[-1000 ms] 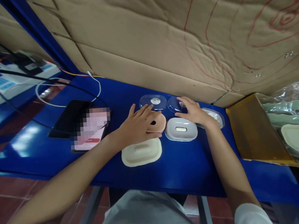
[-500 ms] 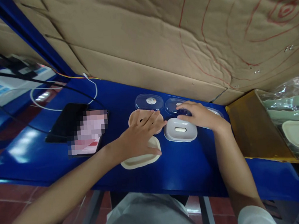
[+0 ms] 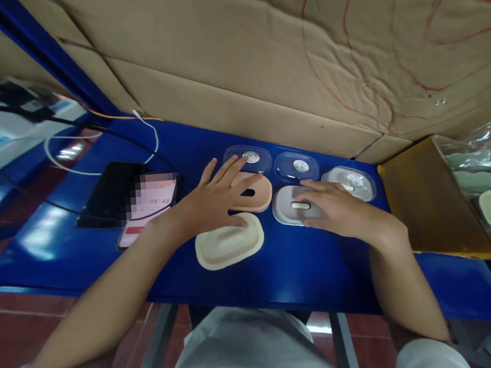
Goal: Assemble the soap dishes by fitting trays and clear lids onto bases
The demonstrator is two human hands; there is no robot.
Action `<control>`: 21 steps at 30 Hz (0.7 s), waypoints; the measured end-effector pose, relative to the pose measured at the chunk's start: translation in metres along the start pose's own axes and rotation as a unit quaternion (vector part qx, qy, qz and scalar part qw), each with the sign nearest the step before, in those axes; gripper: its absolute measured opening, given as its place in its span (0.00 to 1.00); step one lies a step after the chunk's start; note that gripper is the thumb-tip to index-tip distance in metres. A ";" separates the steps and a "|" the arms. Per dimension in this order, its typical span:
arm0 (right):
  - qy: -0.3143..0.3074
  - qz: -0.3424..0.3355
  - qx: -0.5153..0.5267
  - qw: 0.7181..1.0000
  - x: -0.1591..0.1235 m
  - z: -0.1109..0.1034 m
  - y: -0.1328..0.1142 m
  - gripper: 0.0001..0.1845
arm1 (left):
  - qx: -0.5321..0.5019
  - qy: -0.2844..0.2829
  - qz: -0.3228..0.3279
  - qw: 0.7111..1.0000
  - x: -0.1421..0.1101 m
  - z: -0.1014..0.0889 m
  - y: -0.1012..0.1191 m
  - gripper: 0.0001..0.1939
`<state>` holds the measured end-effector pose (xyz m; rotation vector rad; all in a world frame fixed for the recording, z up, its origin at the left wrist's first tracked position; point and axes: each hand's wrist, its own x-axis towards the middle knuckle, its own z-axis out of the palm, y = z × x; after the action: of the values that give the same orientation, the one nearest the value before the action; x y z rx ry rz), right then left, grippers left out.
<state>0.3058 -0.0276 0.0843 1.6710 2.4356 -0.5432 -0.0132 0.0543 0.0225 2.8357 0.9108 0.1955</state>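
My left hand (image 3: 207,204) is spread with fingers apart over a peach oval piece (image 3: 263,195) with a dark slot; its thumb reaches over a cream oval tray-like piece (image 3: 217,258) in front. My right hand (image 3: 342,210) has its fingers apart at the right side of a pale grey oval piece (image 3: 285,217), whose slot shows a light bar. Whether its fingertips press on that piece I cannot tell. Behind lie clear oval plastic covers with round stickers: one clear cover (image 3: 235,152) on the left, another clear cover (image 3: 284,167) in the middle, a third clear cover (image 3: 365,182) on the right.
To the left lie a black phone-like device (image 3: 107,193) and a lit phone (image 3: 162,198), with a white cable (image 3: 157,135) behind. An open cardboard box (image 3: 427,199) at right holds pale green and cream pieces. A cardboard wall (image 3: 222,85) backs the blue table (image 3: 294,276).
My right hand has come from the middle clear cover towards me onto the grey piece. My left hand has shifted back and left, its thumb drawing away from the cream piece's right end.
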 end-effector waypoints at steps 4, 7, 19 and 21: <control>0.013 -0.005 0.001 1.000 -0.012 0.015 0.002 0.31 | -0.001 0.009 0.028 1.000 0.006 0.011 -0.001 0.54; 0.057 -0.008 0.010 0.998 -0.022 0.030 0.009 0.34 | 0.009 0.037 0.063 0.997 0.008 0.014 0.005 0.44; 0.064 -0.065 0.150 0.985 -0.051 0.042 0.019 0.28 | -0.040 0.064 0.123 0.990 0.019 0.018 0.014 0.20; 0.087 -0.072 0.173 0.978 -0.049 0.037 0.026 0.29 | -0.028 0.074 0.129 0.988 0.019 0.017 0.020 0.21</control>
<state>0.3444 -0.0756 0.0602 1.7364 2.7317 -0.9262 0.0162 0.0478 0.0107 2.9089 0.5469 0.4594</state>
